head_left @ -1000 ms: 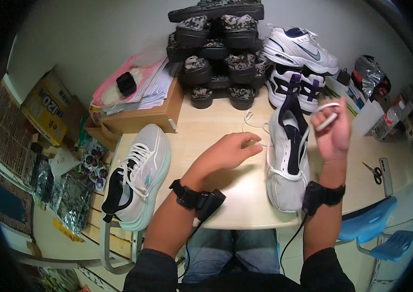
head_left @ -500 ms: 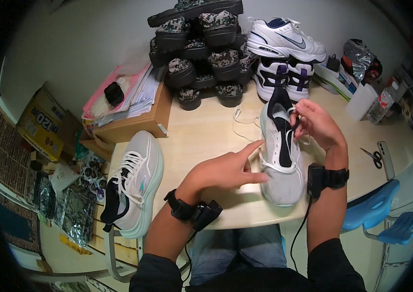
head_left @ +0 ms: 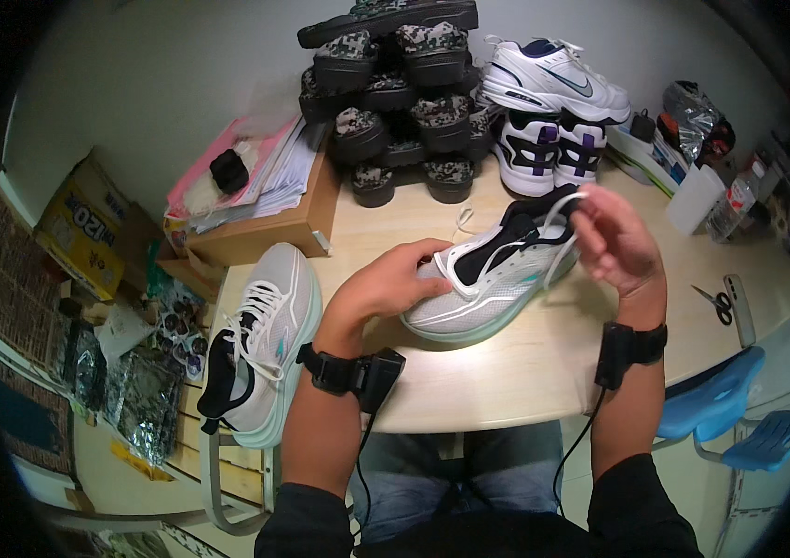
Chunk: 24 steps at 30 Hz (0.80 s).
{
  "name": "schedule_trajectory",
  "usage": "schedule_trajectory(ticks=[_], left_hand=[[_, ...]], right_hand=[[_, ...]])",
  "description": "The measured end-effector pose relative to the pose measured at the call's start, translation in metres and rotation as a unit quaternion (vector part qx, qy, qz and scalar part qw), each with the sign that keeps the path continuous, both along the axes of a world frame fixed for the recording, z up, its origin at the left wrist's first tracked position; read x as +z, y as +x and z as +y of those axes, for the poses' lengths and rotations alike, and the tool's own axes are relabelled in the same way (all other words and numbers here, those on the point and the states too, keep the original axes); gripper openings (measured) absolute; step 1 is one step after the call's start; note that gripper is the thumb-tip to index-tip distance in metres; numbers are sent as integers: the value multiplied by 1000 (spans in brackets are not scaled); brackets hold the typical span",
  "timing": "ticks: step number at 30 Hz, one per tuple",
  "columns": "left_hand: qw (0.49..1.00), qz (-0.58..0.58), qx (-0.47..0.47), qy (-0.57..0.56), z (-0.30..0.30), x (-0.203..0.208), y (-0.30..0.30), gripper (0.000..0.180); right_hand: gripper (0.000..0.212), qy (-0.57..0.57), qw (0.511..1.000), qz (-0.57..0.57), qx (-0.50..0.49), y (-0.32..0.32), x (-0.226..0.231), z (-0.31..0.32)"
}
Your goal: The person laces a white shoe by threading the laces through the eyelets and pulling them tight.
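A light grey sneaker (head_left: 497, 314) with a pale mint sole lies slantwise on the table, its toe to the left and its black-lined heel to the far right. My left hand (head_left: 393, 284) grips it over the toe, some fingers hidden behind it. Beside the heel, my right hand (head_left: 616, 244) is raised with its fingers closed on a white shoelace (head_left: 548, 219), which loops up from the shoe's side. The front eyelets are partly unlaced. A matching laced sneaker (head_left: 269, 344) sits at the table's left edge, next to my left forearm.
Camouflage shoes (head_left: 404, 116) are stacked at the back, beside a pile of white sneakers (head_left: 558, 88). A cardboard box (head_left: 269, 223) with papers stands back left. On the right are scissors (head_left: 719, 304), a phone-like object (head_left: 739, 309), a plastic bottle (head_left: 735, 203) and a blue chair (head_left: 716, 395).
The sneaker has turned from lengthwise to slantwise, its toe swinging left. My left hand has taken hold of the toe. My right hand has drawn the lace out into a loop.
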<state>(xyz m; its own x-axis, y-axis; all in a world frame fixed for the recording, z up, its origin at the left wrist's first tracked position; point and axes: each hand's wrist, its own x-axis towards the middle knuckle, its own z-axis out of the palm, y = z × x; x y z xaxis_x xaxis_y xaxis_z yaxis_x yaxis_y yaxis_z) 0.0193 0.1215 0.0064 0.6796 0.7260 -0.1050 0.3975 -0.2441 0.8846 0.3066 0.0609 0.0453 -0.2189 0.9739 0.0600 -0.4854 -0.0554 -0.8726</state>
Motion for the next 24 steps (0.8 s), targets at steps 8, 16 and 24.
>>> schedule_trajectory(ticks=[8, 16, 24], left_hand=[[1000, 24, 11, -11, 6, 0, 7, 53], [1000, 14, 12, -2, 9, -4, 6, 64], [998, -35, -45, -17, 10, -4, -4, 67]], right_hand=[[29, 98, 925, 368, 21, 51, -14, 12], [17, 219, 813, 523, -131, 76, -12, 4], [25, 90, 941, 117, -306, 39, 3, 1]])
